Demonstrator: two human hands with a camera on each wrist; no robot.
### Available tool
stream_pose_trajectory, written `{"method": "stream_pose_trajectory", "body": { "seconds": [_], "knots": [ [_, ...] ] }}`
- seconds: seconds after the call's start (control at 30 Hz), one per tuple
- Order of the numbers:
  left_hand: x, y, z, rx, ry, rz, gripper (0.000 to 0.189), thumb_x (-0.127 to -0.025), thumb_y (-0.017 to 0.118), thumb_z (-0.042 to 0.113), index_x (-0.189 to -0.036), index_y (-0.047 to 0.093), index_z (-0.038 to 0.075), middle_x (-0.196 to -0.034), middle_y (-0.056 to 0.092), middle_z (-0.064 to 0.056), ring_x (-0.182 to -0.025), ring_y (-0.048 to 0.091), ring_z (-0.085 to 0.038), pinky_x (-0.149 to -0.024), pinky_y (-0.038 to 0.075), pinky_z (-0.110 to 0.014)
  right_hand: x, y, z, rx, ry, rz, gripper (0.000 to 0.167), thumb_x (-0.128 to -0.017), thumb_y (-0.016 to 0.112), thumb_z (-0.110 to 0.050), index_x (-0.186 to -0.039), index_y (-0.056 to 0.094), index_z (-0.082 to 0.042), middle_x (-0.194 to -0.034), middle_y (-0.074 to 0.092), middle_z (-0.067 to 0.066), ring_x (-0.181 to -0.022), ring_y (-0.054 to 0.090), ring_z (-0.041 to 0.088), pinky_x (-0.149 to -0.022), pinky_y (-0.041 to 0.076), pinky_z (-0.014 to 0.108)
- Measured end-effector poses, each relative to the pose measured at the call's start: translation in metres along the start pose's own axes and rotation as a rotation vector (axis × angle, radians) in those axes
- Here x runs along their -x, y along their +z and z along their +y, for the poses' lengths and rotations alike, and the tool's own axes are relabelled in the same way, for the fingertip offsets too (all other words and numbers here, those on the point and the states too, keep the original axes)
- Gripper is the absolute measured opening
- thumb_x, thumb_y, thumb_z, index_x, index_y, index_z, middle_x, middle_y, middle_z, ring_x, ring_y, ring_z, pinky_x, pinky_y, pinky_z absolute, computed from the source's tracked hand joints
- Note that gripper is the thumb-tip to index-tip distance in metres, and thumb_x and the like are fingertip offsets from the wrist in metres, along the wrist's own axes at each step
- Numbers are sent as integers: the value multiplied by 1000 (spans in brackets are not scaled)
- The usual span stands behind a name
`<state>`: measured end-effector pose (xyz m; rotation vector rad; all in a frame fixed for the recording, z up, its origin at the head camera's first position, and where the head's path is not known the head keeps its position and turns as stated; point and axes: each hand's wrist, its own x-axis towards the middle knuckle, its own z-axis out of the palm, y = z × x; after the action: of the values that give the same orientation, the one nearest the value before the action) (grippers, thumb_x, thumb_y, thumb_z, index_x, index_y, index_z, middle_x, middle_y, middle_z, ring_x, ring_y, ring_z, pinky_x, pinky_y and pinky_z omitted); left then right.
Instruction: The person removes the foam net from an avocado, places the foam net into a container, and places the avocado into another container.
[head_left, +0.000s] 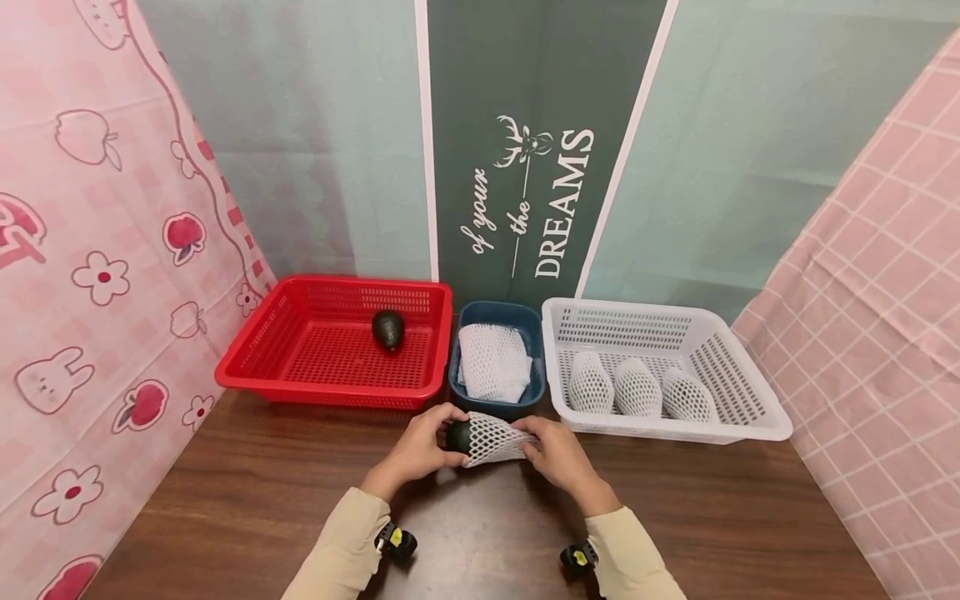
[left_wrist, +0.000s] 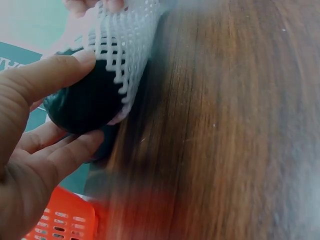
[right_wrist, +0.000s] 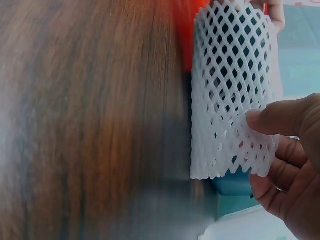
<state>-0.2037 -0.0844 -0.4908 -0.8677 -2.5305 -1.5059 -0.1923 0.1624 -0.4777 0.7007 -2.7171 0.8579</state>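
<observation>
Low over the table's middle, a dark green avocado point(left_wrist: 82, 102) sits partly inside a white foam net sleeve point(head_left: 495, 439). My left hand point(head_left: 422, 447) grips the avocado's bare end between thumb and fingers. At the sleeve's other end, my right hand point(head_left: 558, 454) pinches the mesh, thumb on one side and fingers on the other. In the right wrist view, the net point(right_wrist: 232, 90) spreads over the fruit at the top and lies flatter toward its jagged open edge. The avocado's far part shows dark through the mesh holes.
At the back left stands a red basket point(head_left: 330, 396) with one bare avocado point(head_left: 387, 330). A blue bin point(head_left: 537, 392) beside it holds folded white net sleeves point(head_left: 495, 362). On the right, a white basket point(head_left: 750, 427) contains three net-wrapped fruits point(head_left: 637, 388). Cloth curtains enclose the wooden table point(head_left: 480, 533).
</observation>
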Motion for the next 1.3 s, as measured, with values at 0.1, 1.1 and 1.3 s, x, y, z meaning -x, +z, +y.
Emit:
{"method": "stream_pose_trajectory", "body": {
  "seconds": [0.1, 1.1, 1.3],
  "knots": [
    [2, -2, 1, 28, -3, -6, 53, -60, 86, 2, -106, 59, 5, -102, 59, -6, -85, 60, -24, -68, 53, -31, 3, -2, 2, -1, -6, 18, 29, -72, 72, 5, -97, 68, -10, -94, 65, 3, -86, 61, 17, -75, 48, 37],
    [26, -31, 1, 27, -90, 69, 54, -61, 86, 3, -107, 59, 6, -103, 61, -4, -84, 61, -22, -67, 53, -28, 16, -23, 9, 82, 59, 48, 24, -76, 70, 3, -96, 69, -10, -95, 67, 4, -83, 63, 19, -71, 49, 40],
    [28, -31, 2, 33, -98, 61, 54, -61, 86, 2, -107, 58, 5, -103, 61, -4, -84, 61, -20, -67, 53, -28, 15, -23, 7, 71, 53, 45, 24, -76, 69, 4, -95, 69, -10, -94, 66, 4, -81, 62, 18, -69, 49, 40]
  ]
}}
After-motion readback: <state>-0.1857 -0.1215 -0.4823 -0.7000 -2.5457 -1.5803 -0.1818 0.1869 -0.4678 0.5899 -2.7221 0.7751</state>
